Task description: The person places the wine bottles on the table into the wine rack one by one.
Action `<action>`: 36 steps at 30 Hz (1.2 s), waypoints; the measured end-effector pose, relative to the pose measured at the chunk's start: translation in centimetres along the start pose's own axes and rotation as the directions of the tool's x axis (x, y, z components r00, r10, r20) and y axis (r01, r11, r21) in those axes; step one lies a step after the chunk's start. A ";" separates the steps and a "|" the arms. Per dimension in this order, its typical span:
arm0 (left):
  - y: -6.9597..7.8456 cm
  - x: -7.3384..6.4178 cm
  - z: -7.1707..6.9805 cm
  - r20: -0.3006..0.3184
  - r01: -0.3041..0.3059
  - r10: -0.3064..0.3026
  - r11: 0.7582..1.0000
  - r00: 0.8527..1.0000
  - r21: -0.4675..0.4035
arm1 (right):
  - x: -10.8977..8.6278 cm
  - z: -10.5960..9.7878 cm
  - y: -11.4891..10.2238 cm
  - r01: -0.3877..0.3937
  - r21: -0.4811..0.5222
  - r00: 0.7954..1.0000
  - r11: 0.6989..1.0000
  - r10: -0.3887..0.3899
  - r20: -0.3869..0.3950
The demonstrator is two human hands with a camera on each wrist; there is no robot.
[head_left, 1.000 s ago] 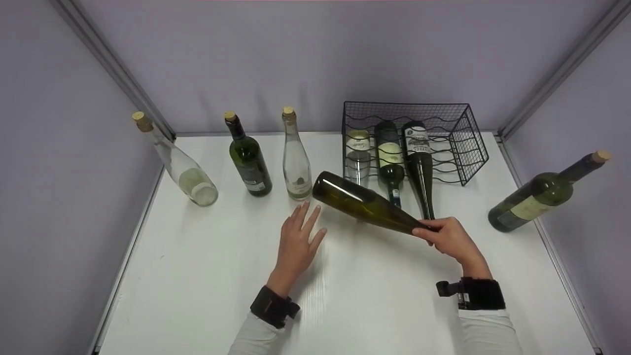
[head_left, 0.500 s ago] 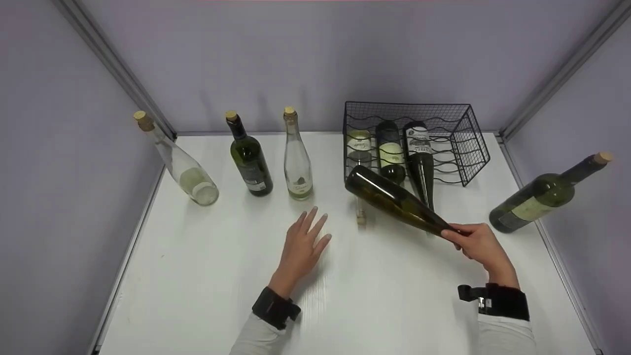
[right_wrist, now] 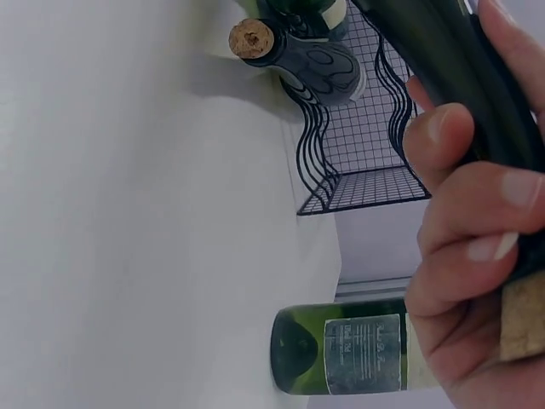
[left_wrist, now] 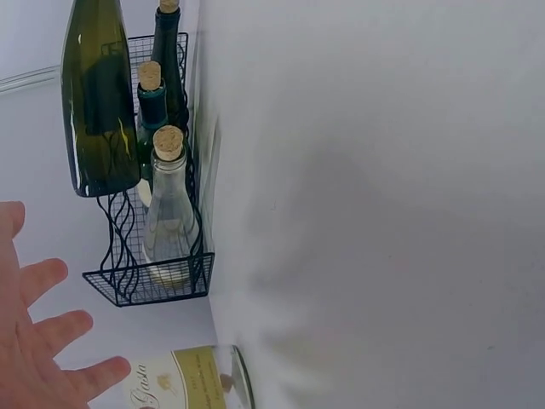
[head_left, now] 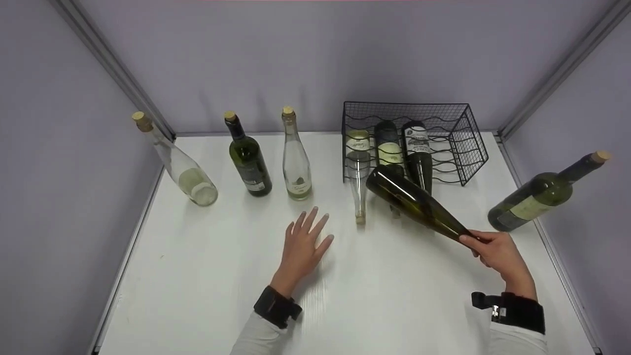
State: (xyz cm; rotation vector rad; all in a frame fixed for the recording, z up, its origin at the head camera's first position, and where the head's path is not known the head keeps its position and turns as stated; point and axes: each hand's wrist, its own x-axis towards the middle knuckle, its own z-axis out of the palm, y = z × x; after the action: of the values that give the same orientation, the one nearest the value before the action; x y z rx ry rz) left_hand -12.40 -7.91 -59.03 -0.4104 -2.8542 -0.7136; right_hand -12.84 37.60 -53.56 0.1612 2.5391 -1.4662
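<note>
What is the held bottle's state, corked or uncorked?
The held bottle is corked: the right wrist view shows a cork closing its neck.

script that appears to read "gasta" runs across the cream label [left_wrist: 159,381] of a clear bottle [left_wrist: 228,383], seen from the left wrist; fine print on the gray label [right_wrist: 363,354] of a standing green bottle [right_wrist: 296,351] is too small to read, and lettering on a racked dark bottle [head_left: 420,167]'s white label [head_left: 417,140] is blurred.

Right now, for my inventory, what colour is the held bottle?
The held bottle: olive green, clearest in left wrist view.
</note>
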 end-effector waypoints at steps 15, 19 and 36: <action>0.3 0.3 0.5 -0.021 -0.005 0.005 1.000 1.000 0.015 | -2.0 -2.5 2.1 -0.041 0.068 0.995 0.997 0.047 -0.091; 0.3 0.3 0.7 -0.026 -0.007 0.007 1.000 1.000 0.014 | -2.5 -3.3 2.5 -0.056 0.074 0.991 0.996 0.065 -0.117; 0.2 0.2 1.0 -0.002 0.000 0.000 1.000 1.000 0.019 | -4.9 -6.3 4.0 -0.118 0.147 0.976 0.982 0.142 -0.166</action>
State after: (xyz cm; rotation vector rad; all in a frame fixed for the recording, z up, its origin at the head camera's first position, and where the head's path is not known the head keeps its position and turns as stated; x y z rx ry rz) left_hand -12.64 -7.21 -59.71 -0.4071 -2.8571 -0.6853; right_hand -8.05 45.12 -52.72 0.4898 2.5040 -1.6398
